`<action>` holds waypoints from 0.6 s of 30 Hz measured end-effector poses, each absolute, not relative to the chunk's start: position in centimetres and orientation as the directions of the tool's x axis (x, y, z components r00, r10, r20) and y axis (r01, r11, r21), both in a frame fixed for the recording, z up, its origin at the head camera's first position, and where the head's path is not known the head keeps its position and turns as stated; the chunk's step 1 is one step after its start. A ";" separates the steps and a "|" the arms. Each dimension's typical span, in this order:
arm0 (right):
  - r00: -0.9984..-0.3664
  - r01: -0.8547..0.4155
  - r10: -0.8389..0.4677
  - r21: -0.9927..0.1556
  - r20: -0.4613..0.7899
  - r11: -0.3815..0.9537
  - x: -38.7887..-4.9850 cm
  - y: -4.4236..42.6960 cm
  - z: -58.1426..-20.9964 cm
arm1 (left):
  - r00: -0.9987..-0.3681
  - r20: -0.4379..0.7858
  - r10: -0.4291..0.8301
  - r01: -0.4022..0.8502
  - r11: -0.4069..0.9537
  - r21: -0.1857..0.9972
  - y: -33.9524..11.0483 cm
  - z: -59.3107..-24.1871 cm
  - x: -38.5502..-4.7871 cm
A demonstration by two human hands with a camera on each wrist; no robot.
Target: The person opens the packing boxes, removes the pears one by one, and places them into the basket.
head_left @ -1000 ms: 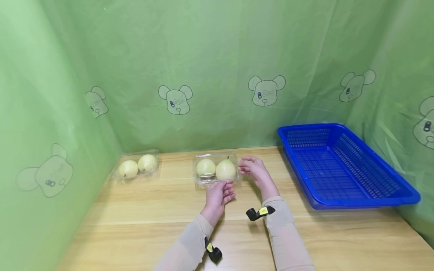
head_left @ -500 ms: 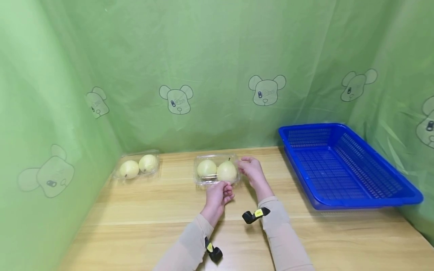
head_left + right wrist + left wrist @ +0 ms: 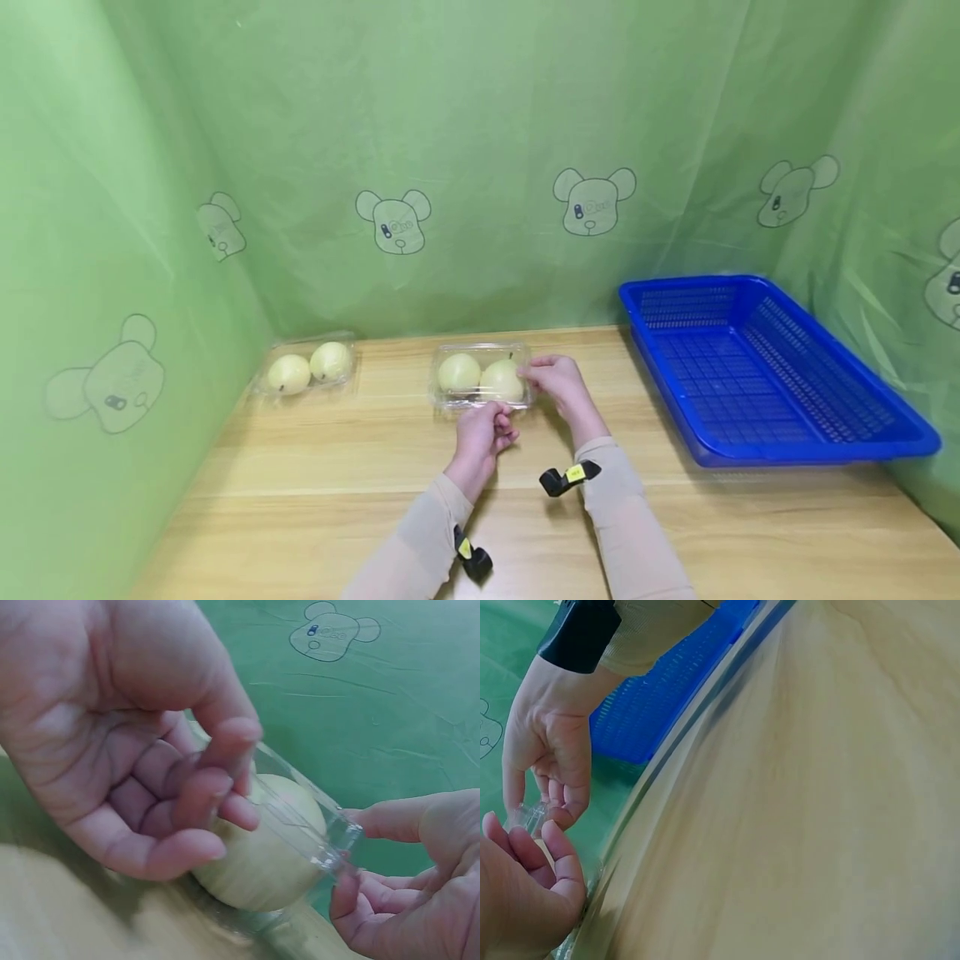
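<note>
Two bare hands work at a clear container [image 3: 450,406], which rests on the wooden table [image 3: 322,467] at the centre of the head view. Inside it, side by side, lie two pale yellow pears [image 3: 459,372]; a short dark stem rises from the right-hand one. The right hand [image 3: 562,387], just right of centre, has its thumb and fingers pinching the plastic at the container's right end; the right wrist view shows this grip at its right edge. The left hand [image 3: 476,435], slightly below centre, is at the container's front edge, its fingers bent and drawn near one another; from here I cannot tell whether they grip the rim or only touch it. Pale sleeves [image 3: 630,517] enter from the bottom of the frame, each with a black wrist camera [image 3: 553,482] on it. Left of centre, well apart from the hands, a second clear container [image 3: 300,341] holds two further pears [image 3: 288,375]. A blue basket [image 3: 825,452] with perforated walls stands on the right. Behind, green cloth [image 3: 480,100] printed with bear heads [image 3: 596,207] fills the upper frame.
</note>
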State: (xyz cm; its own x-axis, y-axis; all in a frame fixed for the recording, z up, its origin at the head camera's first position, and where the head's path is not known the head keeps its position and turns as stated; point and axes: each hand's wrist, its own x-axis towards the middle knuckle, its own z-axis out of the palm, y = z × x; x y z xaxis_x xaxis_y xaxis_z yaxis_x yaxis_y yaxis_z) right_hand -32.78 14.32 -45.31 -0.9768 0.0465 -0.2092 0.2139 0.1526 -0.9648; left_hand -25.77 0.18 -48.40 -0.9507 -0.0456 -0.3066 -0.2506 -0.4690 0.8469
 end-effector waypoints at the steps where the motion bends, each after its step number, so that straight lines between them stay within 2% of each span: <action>1: -0.976 0.219 0.040 -0.965 -0.216 0.141 -32.8 14.4 -45.3 | -0.951 -0.308 -0.043 -0.253 -0.467 0.847 0.1 -48.4 -25.7; 9: -0.963 0.268 -0.040 -0.963 -0.268 -0.012 -32.6 15.1 -44.8 | -0.952 -0.305 -0.030 -0.262 -0.433 0.863 -0.2 -48.0 -25.7; 18: -0.950 0.293 -0.119 -0.955 -0.288 -0.031 -32.7 15.3 -44.6 | -0.955 -0.293 -0.038 -0.251 -0.416 0.874 -0.4 -48.1 -25.7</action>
